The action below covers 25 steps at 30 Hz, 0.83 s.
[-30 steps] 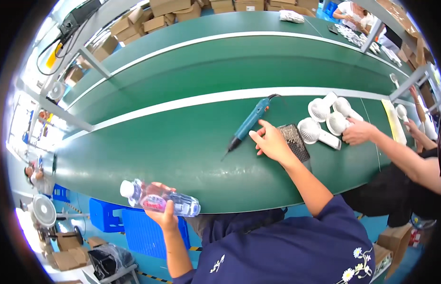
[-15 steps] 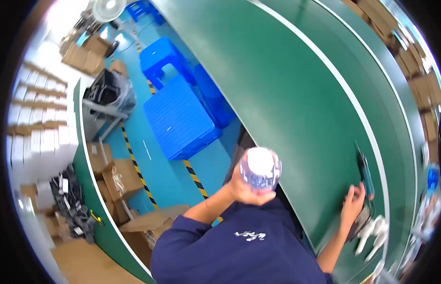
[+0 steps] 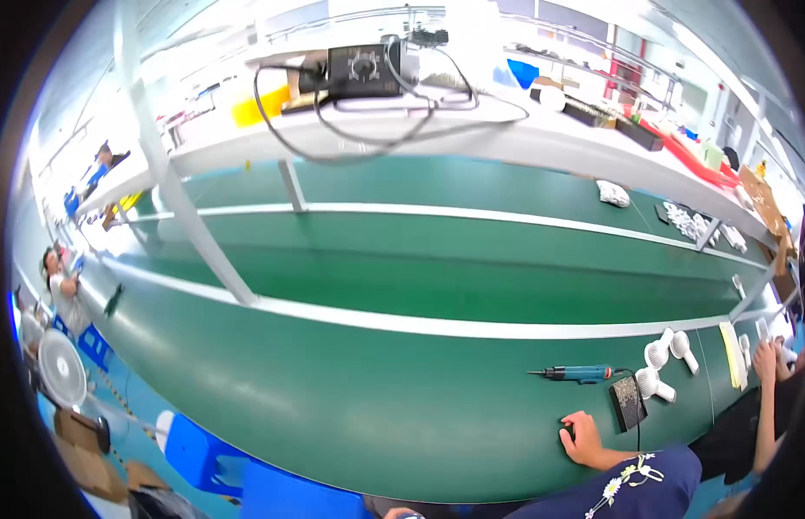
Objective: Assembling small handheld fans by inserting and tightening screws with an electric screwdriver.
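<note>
My right hand (image 3: 584, 441) rests on the green table near its front edge. Its fingers are loosely bent, with a dark gap between fingertips and thumb and no tool visible in it. Just beyond lies a teal electric screwdriver (image 3: 577, 374), its bit pointing left and its cord running right. A dark box with small screws in it (image 3: 627, 404) stands to the right of my hand. Several white handheld fans (image 3: 658, 350) lie beside the box. At the bottom edge shows only a sliver of my left hand (image 3: 394, 514), with part of a clear bottle against it.
A shelf (image 3: 472, 130) with a black control box (image 3: 364, 69) and loose cables spans the table's far side, on white posts. Blue stools (image 3: 199, 454) and a standing fan (image 3: 63, 368) are at the left. Another person's hand (image 3: 766, 359) works at the right beside a yellow pad (image 3: 733, 355).
The view has swung up and across the table. My left hand, with the bottle, has slid almost out of the lower edge. My right hand now sits apart from the screwdriver.
</note>
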Motion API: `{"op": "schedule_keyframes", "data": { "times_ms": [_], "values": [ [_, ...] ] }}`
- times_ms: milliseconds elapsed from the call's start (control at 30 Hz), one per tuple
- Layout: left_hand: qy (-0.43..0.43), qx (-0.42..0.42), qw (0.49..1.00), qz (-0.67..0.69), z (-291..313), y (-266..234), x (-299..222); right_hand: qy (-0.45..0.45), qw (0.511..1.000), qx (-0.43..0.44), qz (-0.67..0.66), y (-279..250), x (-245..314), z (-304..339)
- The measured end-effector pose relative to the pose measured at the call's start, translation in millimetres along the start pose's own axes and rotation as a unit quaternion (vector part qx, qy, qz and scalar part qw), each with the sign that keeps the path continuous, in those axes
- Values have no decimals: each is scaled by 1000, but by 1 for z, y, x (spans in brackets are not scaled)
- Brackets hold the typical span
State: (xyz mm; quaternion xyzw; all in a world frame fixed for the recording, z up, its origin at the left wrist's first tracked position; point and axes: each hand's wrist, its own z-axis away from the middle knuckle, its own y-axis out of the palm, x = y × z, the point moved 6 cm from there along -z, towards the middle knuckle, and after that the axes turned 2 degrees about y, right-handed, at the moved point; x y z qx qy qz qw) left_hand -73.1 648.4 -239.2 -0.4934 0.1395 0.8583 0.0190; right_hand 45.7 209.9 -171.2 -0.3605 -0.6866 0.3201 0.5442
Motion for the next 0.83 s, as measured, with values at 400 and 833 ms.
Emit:
{"op": "schedule_keyframes", "data": {
  "times_ms": [400, 833],
  "values": [
    [11, -243, 968, -58, 162, -92, -86, -196, 917, -344, -46, -205, 254, -266],
    [105, -395, 912, -11, 218, -85, -181, -301, 763, -465, 334, -267, 167, -491]
  ]
}}
